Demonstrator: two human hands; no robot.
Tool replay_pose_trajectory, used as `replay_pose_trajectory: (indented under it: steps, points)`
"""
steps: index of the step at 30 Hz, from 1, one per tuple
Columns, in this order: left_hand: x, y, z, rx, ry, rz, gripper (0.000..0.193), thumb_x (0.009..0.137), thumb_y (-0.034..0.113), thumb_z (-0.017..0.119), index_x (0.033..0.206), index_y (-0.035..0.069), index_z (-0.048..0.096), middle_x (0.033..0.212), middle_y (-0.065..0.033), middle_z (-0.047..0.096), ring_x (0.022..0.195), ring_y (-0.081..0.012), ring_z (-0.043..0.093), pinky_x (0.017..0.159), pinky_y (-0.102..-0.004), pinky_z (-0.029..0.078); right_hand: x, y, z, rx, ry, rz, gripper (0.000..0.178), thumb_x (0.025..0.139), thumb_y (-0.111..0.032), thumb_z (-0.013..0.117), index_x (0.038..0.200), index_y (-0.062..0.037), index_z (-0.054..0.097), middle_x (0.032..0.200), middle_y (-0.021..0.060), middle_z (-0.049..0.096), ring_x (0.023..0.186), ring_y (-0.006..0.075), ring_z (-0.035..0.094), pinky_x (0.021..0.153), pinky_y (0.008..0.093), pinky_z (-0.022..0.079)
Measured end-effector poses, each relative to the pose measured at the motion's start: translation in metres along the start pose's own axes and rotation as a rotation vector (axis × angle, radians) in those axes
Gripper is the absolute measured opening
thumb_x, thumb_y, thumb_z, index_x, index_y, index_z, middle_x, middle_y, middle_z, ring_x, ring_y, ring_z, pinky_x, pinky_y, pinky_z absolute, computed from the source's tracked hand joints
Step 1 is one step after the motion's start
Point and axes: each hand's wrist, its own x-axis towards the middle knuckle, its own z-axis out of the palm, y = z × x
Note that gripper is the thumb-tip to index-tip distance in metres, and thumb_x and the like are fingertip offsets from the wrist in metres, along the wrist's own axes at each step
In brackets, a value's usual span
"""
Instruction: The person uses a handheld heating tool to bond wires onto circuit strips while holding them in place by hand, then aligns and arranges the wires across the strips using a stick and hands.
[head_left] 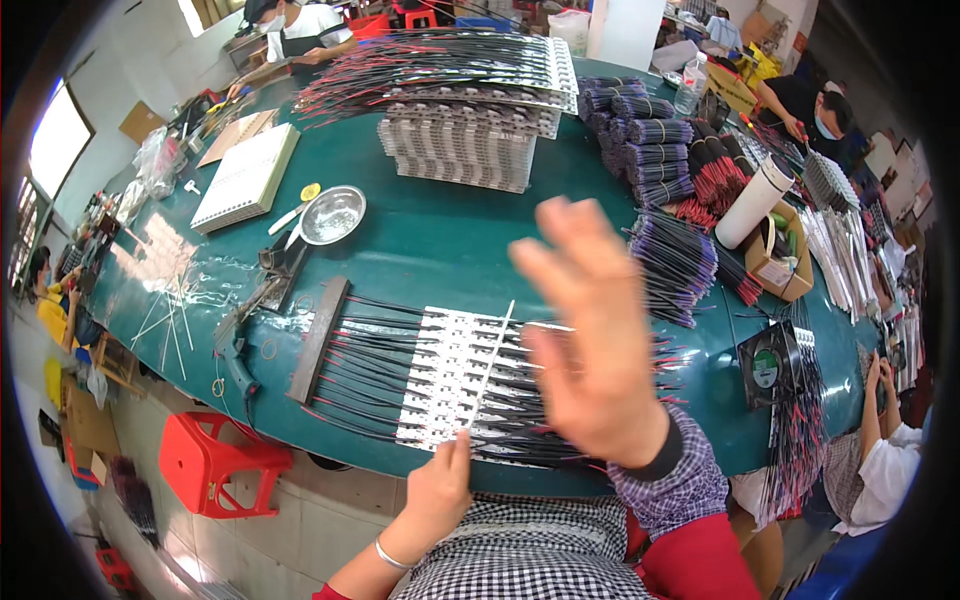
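On the green table before me lies a white perforated board panel point(436, 372) with rows of black wires running out on both sides. A dark bar point(320, 342) rests across the wires' left ends. My left hand point(440, 485), at the near edge, pinches the lower end of a thin white stick point(490, 372), which slants over the panel. Above the panel's right side is my right hand point(592, 330), raised, blurred by motion, its fingers stretched out with nothing seen in them. It hides part of the right-hand wires.
Stacked wired panels point(460, 150) stand at the back, with bundled purple-black wires point(655, 150) to their right. A metal bowl point(333, 215), a glue gun point(235, 365) and a small fan point(768, 366) lie around. A red stool point(215, 465) stands left. Other people work nearby.
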Motion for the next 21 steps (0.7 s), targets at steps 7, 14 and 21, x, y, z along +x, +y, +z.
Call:
replay_pose_trajectory:
  steps: [7, 14, 21]
  points:
    - [0.001, 0.013, 0.003, 0.281, -0.123, 0.265, 0.058, 0.076, 0.002, 0.060, 0.129, -0.022, 0.054, 0.102, -0.0240, 0.064, 0.065, -0.0183, 0.062, 0.047, -0.0238, 0.050, -0.038, 0.018, 0.124, -0.160, -0.550, 0.187, 0.077, 0.096, -0.042, 0.063, 0.151, 0.0056, 0.038, 0.161, 0.0268, 0.031, 0.153, 0.0406, 0.022, 0.124, 0.0530, 0.019]
    - [0.000, 0.022, -0.001, 0.339, -0.202, 0.283, 0.056, 0.075, -0.001, 0.060, 0.126, -0.024, 0.055, 0.107, -0.0312, 0.063, 0.070, -0.0214, 0.066, 0.051, -0.0239, 0.052, -0.080, 0.050, 0.134, -0.151, -0.432, 0.252, 0.076, 0.101, -0.048, 0.053, 0.152, 0.0065, 0.037, 0.159, 0.0234, 0.036, 0.153, 0.0371, 0.025, 0.124, 0.0516, 0.018]
    - [-0.008, 0.018, 0.001, 0.051, -0.201, 0.144, 0.062, 0.078, 0.000, 0.056, 0.136, -0.021, 0.048, 0.107, -0.0250, 0.060, 0.065, -0.0272, 0.067, 0.051, -0.0310, 0.054, -0.077, 0.047, 0.135, -0.232, -0.452, 0.240, 0.074, 0.099, -0.047, 0.053, 0.151, 0.0038, 0.040, 0.161, 0.0214, 0.034, 0.153, 0.0375, 0.025, 0.123, 0.0536, 0.021]
